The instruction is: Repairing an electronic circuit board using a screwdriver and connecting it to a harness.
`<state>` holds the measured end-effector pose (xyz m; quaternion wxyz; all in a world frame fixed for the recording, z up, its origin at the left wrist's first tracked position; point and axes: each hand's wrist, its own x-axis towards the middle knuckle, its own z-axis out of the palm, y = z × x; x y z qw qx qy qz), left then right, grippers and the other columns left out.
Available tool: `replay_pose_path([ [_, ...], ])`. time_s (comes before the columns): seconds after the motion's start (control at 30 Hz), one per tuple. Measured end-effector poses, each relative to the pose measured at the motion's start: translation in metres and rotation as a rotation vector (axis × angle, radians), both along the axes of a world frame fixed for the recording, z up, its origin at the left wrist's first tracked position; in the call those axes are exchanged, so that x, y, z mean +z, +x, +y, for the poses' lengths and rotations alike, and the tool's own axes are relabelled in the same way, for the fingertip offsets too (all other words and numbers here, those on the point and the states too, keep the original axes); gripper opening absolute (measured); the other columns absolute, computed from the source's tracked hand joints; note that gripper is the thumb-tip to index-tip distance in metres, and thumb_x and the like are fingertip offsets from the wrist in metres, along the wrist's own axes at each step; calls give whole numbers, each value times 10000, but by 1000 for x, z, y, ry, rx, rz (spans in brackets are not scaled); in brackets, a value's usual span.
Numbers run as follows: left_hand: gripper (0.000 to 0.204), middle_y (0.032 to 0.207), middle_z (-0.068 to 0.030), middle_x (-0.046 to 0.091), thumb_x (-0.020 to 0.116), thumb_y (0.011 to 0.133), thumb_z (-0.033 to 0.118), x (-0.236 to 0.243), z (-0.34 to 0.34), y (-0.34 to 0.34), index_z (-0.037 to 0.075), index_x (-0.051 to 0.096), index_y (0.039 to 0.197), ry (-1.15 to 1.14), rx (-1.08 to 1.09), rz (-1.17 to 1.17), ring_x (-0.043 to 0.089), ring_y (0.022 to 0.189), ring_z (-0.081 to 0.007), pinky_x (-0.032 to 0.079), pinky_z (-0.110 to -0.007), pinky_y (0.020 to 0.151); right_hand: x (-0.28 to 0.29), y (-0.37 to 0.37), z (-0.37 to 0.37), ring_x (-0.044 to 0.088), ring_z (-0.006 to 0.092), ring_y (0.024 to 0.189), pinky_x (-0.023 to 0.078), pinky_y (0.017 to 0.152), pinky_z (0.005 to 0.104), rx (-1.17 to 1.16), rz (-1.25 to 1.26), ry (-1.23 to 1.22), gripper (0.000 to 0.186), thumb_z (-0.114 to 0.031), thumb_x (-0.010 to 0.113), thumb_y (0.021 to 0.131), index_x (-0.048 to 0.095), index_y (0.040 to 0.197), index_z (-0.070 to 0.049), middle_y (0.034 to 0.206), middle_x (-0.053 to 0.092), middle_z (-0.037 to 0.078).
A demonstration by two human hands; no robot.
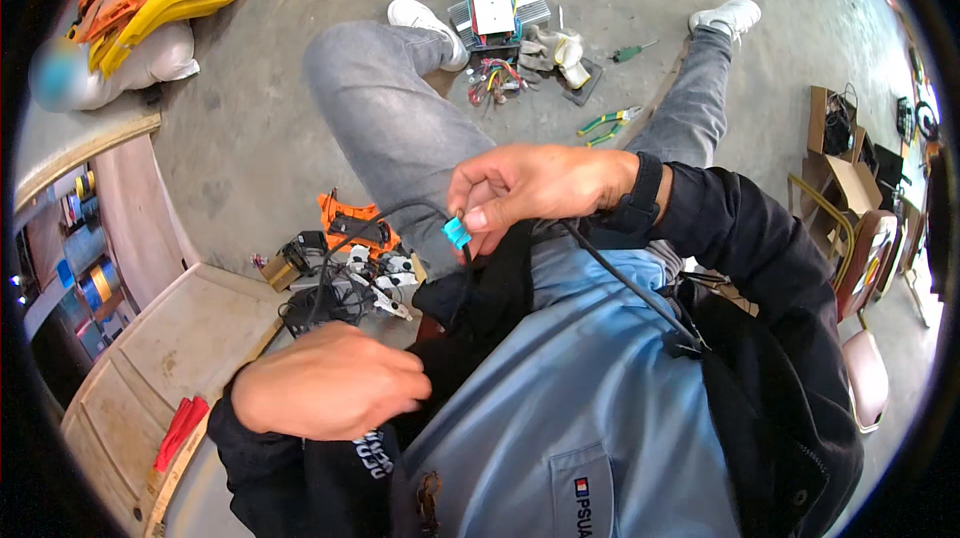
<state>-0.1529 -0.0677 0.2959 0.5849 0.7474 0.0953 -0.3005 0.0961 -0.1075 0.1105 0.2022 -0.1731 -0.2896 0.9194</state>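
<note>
My right hand, with a black band on the wrist, pinches a small teal plastic piece between thumb and fingertips in front of my lap. A thin black cable runs from under this hand toward the right side of my jacket. More black cord loops left from the teal piece and hangs past my left leg. Lower and to the left, my left hand is closed, its back turned up, over the dark jacket. Its fingertips are hidden, so I cannot make out what they hold, if anything.
An open electronic unit with loose wires lies between my feet. Near it are gloves, a screwdriver and green-yellow pliers. Left of my leg sit an orange part and tangled cords. A wooden panel stands at left.
</note>
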Motion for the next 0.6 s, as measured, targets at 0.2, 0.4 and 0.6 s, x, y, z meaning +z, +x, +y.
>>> replay_pose_path([
  [0.2,70,816,-112,648,663,896,141,17,0,-29,77,655,871,304,95,181,670,784,-353,519,-465,634,3,14,0,705,208,1070,568,945,327,27,36,42,370,-278,675,1038,566,1227,21,1152,717,123],
  [0.4,87,776,-93,628,747,790,74,87,18,-47,77,713,870,558,243,343,653,744,-343,508,-432,633,11,21,8,707,177,1051,567,927,310,75,32,77,344,-258,681,1034,572,1219,11,1127,731,109],
  [0.6,169,845,-90,624,751,773,67,92,26,-50,84,726,938,624,162,425,648,809,-336,518,-433,701,19,20,19,704,145,999,565,898,296,101,26,129,329,-240,712,1013,592,1194,7,1071,739,86],
])
